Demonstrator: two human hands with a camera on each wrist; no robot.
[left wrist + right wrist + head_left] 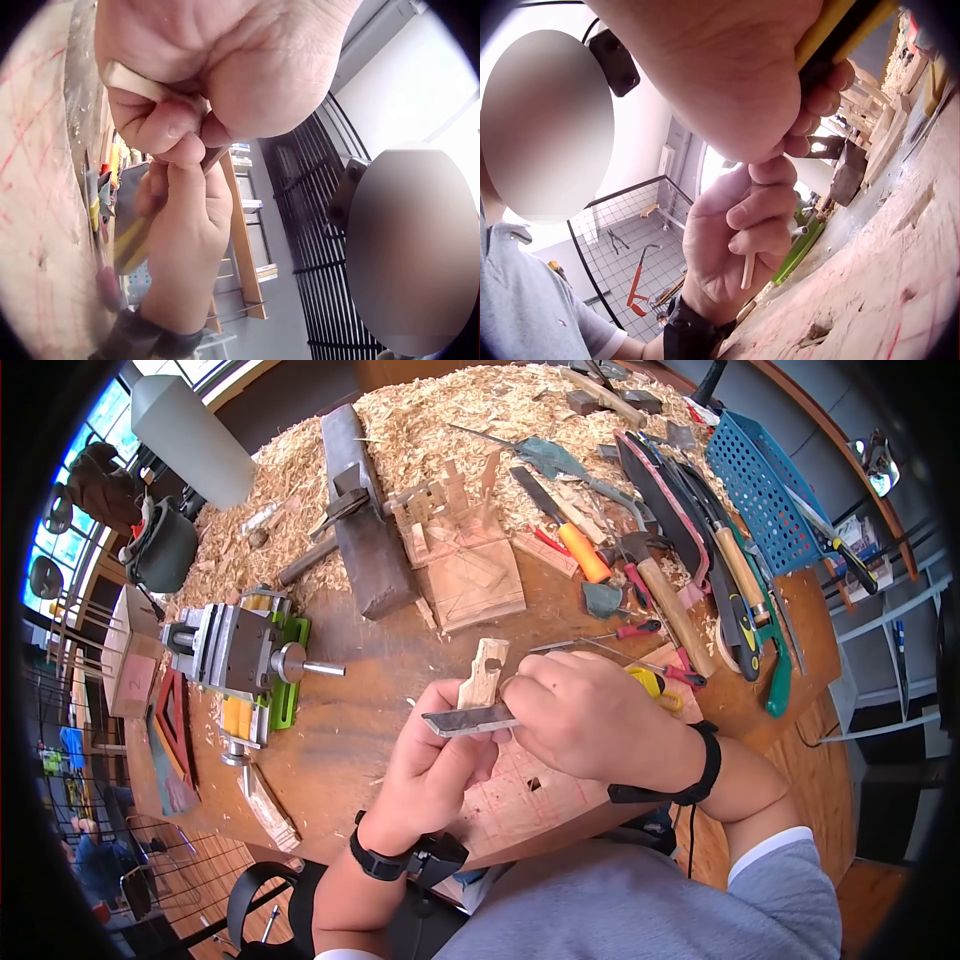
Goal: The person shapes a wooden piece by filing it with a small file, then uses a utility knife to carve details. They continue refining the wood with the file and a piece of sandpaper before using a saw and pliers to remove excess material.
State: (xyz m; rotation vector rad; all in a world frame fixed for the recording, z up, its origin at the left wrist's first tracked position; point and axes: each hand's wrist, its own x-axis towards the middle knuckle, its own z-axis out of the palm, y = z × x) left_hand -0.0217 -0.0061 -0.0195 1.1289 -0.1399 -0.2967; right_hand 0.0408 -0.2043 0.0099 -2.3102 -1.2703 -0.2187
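Note:
My left hand (430,745) grips a small carved piece of pale wood (485,672), its notched, rounded end standing up past the fingers. In the left wrist view the other end of this wood (139,81) shows beside the palm. My right hand (590,715) grips a knife, and its yellow and black handle (829,30) shows in the right wrist view. The broad grey blade (468,719) points left, lying across the wood just over the left fingers. Both hands meet over a board marked with red lines (500,815), and the right fingertips sit close to the wood.
A metal vise (225,645) stands at left. Beyond the hands are a large wooden plane (365,530), a square board (475,590) and heaped shavings (410,420). Saws, an orange-handled chisel (585,555), a hammer (665,595) and a blue basket (765,495) crowd the right.

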